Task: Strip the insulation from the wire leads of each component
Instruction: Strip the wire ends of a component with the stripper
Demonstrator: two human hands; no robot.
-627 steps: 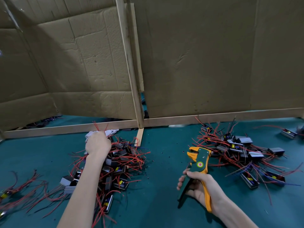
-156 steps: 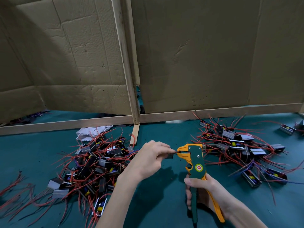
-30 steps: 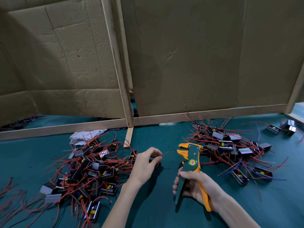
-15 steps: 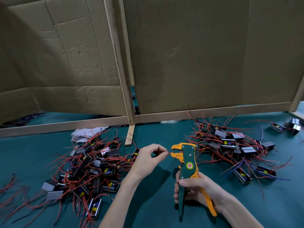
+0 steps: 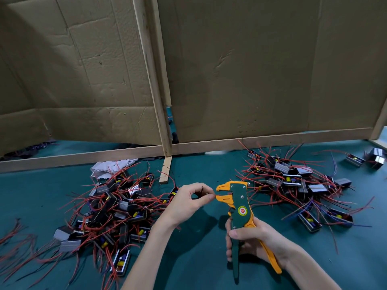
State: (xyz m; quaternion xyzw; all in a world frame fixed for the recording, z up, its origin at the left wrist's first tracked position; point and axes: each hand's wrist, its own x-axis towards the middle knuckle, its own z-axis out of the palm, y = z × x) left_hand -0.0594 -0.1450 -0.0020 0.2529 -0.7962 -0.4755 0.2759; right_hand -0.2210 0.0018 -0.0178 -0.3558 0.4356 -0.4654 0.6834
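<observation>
At frame centre the left hand point(image 5: 189, 203), grip pinched tight, holds a red wire lead point(image 5: 215, 195) lying horizontally, its tip pointing right, just beside the gaping mouth of the wire stripper point(image 5: 240, 206). Below, the right hand point(image 5: 253, 241) has its grip wrapped round the unsqueezed handles.

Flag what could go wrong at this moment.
1. The left hand pinches the red wire right at the mouth of the stripper; a squeeze by the right hand could nip a fingertip.
2. Only a short wire end reaches the mouth, so it might slip out unstripped.
</observation>
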